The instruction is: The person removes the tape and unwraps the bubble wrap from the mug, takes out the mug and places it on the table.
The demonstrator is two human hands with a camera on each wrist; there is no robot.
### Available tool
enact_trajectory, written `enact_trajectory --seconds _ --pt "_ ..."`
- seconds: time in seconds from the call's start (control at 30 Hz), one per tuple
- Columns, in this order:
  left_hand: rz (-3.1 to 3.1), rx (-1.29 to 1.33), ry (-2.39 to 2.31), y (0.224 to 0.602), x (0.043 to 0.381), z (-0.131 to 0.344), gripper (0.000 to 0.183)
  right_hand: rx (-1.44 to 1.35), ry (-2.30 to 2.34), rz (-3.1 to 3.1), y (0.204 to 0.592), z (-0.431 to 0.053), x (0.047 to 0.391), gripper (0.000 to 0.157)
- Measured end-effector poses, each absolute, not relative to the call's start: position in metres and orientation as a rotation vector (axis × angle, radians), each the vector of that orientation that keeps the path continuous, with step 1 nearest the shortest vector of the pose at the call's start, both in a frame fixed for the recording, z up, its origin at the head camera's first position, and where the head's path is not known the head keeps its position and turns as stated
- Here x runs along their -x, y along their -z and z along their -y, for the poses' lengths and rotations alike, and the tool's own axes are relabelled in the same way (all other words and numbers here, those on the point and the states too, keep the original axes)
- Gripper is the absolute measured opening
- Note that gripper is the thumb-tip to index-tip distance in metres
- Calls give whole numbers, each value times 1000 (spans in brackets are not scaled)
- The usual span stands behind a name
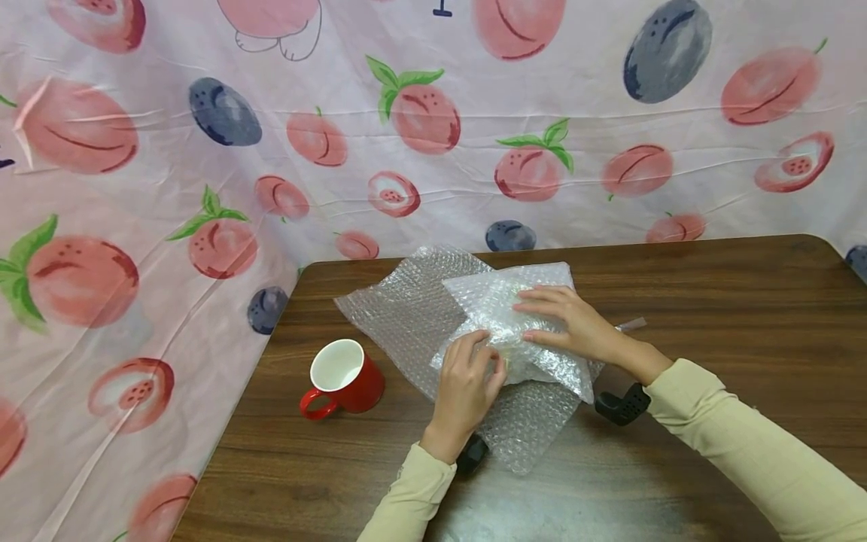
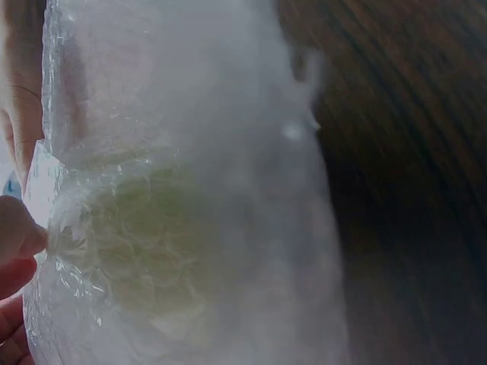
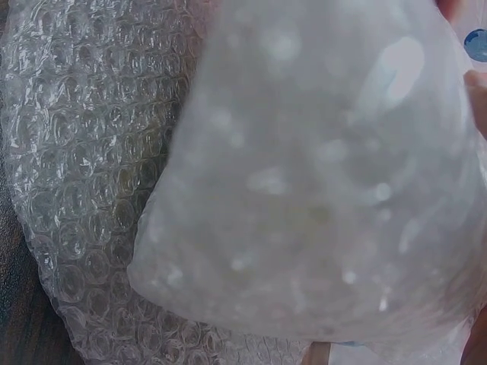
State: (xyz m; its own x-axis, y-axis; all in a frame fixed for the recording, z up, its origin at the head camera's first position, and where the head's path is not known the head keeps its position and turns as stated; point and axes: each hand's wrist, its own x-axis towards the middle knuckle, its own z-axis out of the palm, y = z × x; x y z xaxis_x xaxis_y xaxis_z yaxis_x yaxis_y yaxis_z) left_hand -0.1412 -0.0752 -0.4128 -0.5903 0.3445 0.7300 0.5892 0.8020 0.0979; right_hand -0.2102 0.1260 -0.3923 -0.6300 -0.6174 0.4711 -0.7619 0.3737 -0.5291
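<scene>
I judge I'm handling the wrapping step, though whether folding or unfolding I can't tell: the crumpled clear bubble-wrap bundle (image 1: 494,309), a blurry yellow-green patch (image 2: 148,247) showing through, lies on a larger clear bubble-wrap sheet (image 1: 406,301) mid-counter (image 1: 718,316). My left hand's (image 1: 467,385) fingers pinch its near-left edge; my right hand's (image 1: 572,322) spread wide across its right part. Next, I'd say, calls for steadying with the right while the left works that edge.

No legible words or numbers — just a cut-off, letter-like dark-blue mark (image 1: 442,13), on fruit-print cloth (image 1: 460,188)
</scene>
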Motion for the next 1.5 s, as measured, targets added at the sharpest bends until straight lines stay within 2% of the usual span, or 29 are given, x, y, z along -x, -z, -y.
enact_trajectory --seconds 0.4,1.1,1.5 --pt "2320 663 392 404 140 72 20 -1231 -1088 2455 391 -125 209 44" --pt "2320 626 382 401 146 65 7 -1240 -1100 2447 391 -128 214 45" --pt "2176 655 436 417 147 75 23 -1236 -1097 2450 392 -127 212 44"
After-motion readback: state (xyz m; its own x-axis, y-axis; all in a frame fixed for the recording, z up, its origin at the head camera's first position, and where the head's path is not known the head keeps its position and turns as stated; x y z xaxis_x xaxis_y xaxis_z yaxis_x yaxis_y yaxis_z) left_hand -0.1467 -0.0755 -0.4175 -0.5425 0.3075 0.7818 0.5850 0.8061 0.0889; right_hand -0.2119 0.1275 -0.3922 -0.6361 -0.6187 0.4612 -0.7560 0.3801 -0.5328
